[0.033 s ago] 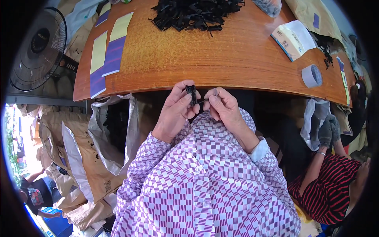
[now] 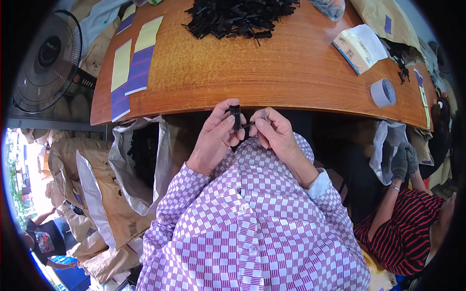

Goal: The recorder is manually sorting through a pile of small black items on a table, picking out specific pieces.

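Just off the table's near edge, my left hand [image 2: 216, 136] is closed round a small black plastic part [image 2: 235, 114], pinched upright between thumb and fingers. Beside it on the right, my right hand [image 2: 275, 132] is closed in a pinch on a slim tool [image 2: 247, 125]. Its thin dark end reaches toward the lower part of the black piece; whether they touch is hard to tell. The fingers hide most of this tool, so its kind is unclear. A heap of similar black parts [image 2: 240, 17] lies at the table's far side.
On the wooden table [image 2: 208, 72] lie yellow-and-purple strips [image 2: 141, 65], a tissue pack [image 2: 359, 48] and a tape roll [image 2: 383, 93]. A fan [image 2: 48, 53] stands left. An open sack [image 2: 162, 165] hangs below the edge. At right, a co-worker's gloved hands [image 2: 402, 162] are near a plastic bag.
The black part has turned slightly in my left fingers. Both my hands stay in nearly the same place.
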`<state>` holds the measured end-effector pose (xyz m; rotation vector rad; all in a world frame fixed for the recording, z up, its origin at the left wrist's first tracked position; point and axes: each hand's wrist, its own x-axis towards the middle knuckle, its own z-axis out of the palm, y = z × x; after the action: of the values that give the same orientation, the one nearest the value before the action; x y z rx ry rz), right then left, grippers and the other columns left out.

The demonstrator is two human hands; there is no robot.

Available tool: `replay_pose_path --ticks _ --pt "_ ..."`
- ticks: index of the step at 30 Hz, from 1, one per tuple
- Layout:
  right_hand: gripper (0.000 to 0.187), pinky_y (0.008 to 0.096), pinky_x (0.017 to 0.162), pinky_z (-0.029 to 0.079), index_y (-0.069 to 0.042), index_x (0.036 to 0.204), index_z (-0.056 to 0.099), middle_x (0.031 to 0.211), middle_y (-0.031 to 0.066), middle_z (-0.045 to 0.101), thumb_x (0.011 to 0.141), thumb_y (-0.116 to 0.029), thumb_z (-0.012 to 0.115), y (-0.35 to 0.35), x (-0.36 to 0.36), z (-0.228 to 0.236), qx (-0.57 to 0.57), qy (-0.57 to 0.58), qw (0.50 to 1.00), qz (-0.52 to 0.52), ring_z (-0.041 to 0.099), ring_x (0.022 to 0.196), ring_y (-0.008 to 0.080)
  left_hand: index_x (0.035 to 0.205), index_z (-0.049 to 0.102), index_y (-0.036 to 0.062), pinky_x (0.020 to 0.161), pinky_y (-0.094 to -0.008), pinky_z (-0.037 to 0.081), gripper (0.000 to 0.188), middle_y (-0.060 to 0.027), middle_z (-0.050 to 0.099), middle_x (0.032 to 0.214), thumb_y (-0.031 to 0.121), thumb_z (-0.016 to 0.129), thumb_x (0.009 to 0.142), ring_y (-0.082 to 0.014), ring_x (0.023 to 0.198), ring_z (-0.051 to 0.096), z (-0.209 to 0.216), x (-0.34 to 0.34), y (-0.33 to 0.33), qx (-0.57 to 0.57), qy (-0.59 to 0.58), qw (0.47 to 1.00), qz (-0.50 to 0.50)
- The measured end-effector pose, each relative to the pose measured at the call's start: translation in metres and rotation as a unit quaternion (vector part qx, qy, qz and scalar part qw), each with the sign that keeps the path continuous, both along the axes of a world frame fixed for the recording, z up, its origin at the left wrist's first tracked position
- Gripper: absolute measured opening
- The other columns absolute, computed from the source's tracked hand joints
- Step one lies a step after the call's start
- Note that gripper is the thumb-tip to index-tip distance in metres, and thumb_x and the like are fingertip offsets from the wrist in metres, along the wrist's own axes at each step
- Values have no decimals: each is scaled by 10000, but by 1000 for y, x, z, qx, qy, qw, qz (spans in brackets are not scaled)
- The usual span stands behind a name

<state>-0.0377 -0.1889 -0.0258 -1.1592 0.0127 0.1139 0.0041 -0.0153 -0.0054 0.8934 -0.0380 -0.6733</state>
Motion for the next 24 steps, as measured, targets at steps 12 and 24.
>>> replay_pose_path --ticks 12,24 --pt "174 162 410 256 -72 1010 553 649 -29 518 933 -228 558 -9 1 2 23 50 996 76 374 473 10 1364 380 88 529 -153 389 438 -50 543 965 149 499 947 -86 699 546 3 -3 -4 21 -16 986 -162" --pt "355 175 431 278 7 1237 459 631 -23 448 1011 -247 356 4 -4 21 -74 18 995 58 367 479 36 1314 424 30 722 -233 507 420 -89 572 1094 -35 478 902 -112 865 579 0 -14 -10 285 -322 903 -11"
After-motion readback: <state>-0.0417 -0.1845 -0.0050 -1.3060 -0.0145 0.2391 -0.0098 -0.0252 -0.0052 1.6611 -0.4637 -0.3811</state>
